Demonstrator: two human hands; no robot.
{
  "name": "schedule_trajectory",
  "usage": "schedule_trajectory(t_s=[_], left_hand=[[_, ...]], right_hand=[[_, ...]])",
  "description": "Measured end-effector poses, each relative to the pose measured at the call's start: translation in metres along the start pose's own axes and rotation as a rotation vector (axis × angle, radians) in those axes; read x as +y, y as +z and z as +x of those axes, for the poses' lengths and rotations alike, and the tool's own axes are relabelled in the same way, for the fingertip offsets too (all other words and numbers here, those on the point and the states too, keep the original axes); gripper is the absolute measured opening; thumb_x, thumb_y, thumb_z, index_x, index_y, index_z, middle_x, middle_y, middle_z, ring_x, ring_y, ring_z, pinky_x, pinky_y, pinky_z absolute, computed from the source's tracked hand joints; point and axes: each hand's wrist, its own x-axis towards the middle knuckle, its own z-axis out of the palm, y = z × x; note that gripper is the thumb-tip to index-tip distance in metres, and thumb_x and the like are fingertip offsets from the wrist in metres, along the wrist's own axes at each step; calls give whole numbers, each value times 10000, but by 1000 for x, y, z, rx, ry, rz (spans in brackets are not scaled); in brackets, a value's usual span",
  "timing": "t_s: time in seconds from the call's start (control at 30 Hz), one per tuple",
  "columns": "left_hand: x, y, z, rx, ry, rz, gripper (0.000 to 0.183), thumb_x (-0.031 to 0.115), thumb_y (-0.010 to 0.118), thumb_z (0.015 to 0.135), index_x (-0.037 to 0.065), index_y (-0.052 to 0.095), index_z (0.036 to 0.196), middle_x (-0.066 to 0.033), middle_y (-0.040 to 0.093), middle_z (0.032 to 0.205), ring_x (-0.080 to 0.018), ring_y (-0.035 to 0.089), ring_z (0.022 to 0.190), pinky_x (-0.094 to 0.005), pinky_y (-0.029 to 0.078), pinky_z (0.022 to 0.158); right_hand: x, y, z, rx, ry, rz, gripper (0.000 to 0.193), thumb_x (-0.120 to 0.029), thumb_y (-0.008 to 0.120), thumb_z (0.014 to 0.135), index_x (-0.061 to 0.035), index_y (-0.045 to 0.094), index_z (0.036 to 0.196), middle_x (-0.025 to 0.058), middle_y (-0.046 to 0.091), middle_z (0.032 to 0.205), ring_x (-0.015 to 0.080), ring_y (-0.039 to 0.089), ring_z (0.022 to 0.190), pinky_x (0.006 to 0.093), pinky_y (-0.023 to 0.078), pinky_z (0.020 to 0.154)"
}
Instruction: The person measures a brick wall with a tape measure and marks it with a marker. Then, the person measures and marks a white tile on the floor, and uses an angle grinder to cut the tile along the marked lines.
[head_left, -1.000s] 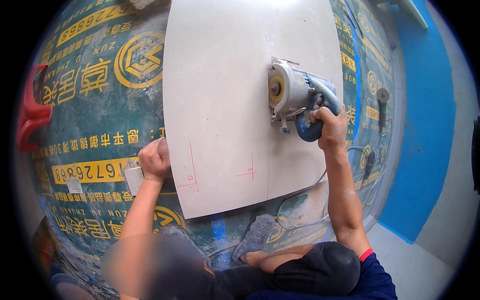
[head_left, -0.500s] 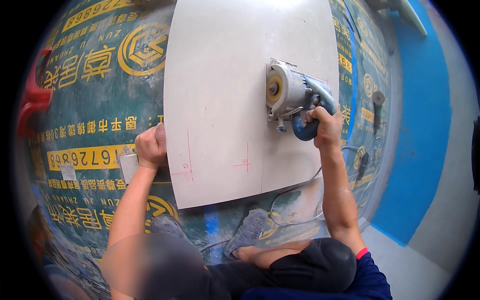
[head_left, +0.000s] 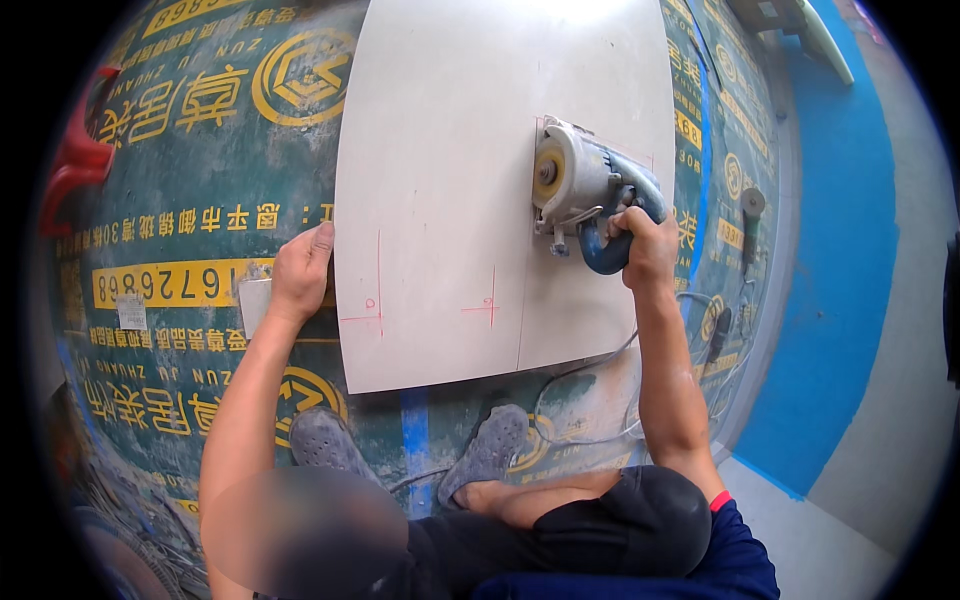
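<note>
A large pale tile (head_left: 440, 190) lies on the printed floor covering, with thin red pencil lines and a long straight line running towards its near edge. On its right half rests a handheld tile cutter (head_left: 580, 178) with a round yellowish hub, silver body and dark blue handle. My right hand (head_left: 650, 245) is closed around that handle. At the tile's left edge, my left hand (head_left: 303, 270) grips the rim, thumb along the edge. Its other fingers are mostly hidden. Whether the blade is spinning cannot be told; its lower part is out of sight.
A white block (head_left: 256, 303) lies beside my left wrist. Grey cable (head_left: 600, 437) loops near my right forearm. Red plastic furniture (head_left: 82, 165) stands far left. A tool with a round disc (head_left: 753, 203) lies at right. My grey clogs (head_left: 490, 445) are just below the tile.
The view has shifted, so tile and floor appear higher. Relative to the tile, the cutter is slightly nearer me. My left thumb now points forward along the edge; the right grip is unchanged.
</note>
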Motion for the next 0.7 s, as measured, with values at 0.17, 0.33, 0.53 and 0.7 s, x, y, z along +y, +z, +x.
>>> schedule_trajectory(t_s=[0.17, 0.33, 0.53, 0.7], left_hand=[[-12, -8, -18, -153, -129, -152, 406, 324, 479, 1085, -26, 662, 990, -70, 685, 854, -146, 585, 805, -304, 471, 761], [-18, -7, -35, -282, -191, -376, 422, 320, 468, 1098, -42, 679, 1044, 7, 688, 954, -76, 571, 901, -252, 460, 828], [-22, -5, -38, -324, -264, -507, 446, 341, 499, 1087, -56, 689, 1013, 7, 685, 897, -64, 561, 821, -245, 467, 756], [-24, -5, -38, -312, -266, -496, 458, 355, 514, 1081, -53, 693, 973, 20, 673, 853, -48, 535, 770, -229, 448, 696]], right_hand=[[0, -2, -5, -19, 0, -24, 162, 15, 567, 721, 4, 606, 877, 61, 572, 700, 147, 549, 589, 278, 477, 577], [1, -4, -10, -11, 3, -18, 175, 13, 559, 726, -1, 600, 895, 68, 581, 685, 146, 559, 582, 270, 481, 574], [-1, -5, -18, -13, -4, -11, 111, 25, 598, 734, 2, 613, 841, 55, 579, 696, 150, 557, 575, 284, 479, 560], [-1, -8, -23, -34, -4, -11, 87, 20, 587, 734, -3, 607, 816, 59, 580, 678, 154, 557, 564, 285, 479, 559]])
